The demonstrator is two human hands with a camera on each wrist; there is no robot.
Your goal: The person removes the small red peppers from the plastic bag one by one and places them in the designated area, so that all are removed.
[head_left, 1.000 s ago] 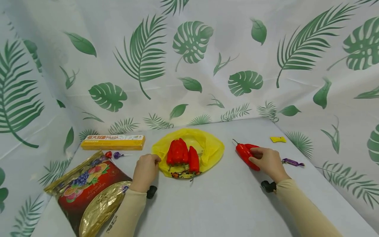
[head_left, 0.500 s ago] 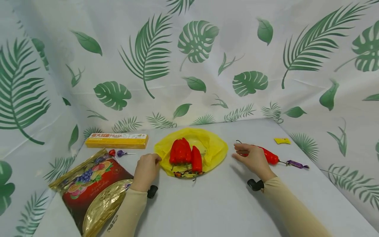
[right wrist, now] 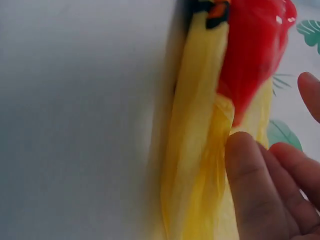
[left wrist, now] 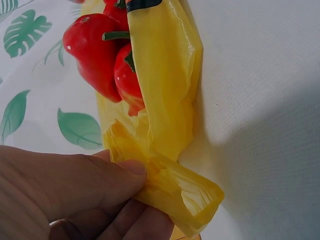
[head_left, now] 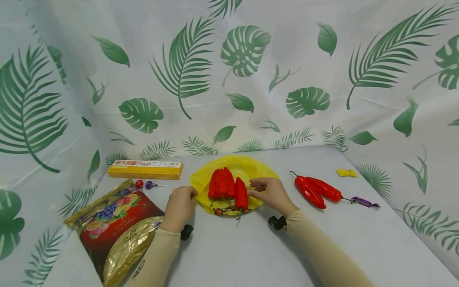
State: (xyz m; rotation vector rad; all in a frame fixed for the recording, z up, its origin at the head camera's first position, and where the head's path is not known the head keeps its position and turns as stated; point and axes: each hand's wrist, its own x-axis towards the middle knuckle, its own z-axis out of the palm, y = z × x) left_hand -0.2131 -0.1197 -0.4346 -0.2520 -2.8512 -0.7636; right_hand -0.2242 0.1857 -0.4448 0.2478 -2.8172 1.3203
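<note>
A yellow plastic bag point(head_left: 201, 173) lies with its mouth open, holding several red peppers point(head_left: 221, 184). At its left side my left hand point(head_left: 180, 207) pinches the bag's edge; the left wrist view shows the crumpled yellow plastic point(left wrist: 187, 192) between thumb and fingers. My right hand point(head_left: 274, 195) is over the bag's right side, near a long red pepper point(head_left: 241, 193). In the right wrist view its thumb stands apart from the fingers point(right wrist: 255, 185), whose tips are right at the bag's edge. Two long red peppers point(head_left: 309, 193) lie side by side on the table to the right.
A yellow pasta box point(head_left: 145, 170) stands at the back left, with two lollipops point(head_left: 150, 184) in front. A large candy bag point(head_left: 118, 227) lies beside the left forearm. A purple-wrapped candy point(head_left: 363, 202) and a yellow packet point(head_left: 346, 173) lie far right.
My right hand has let go of a long red pepper on the right and moved left to the yellow bag. The left hand keeps its pinch on the bag. The head view has shifted slightly.
</note>
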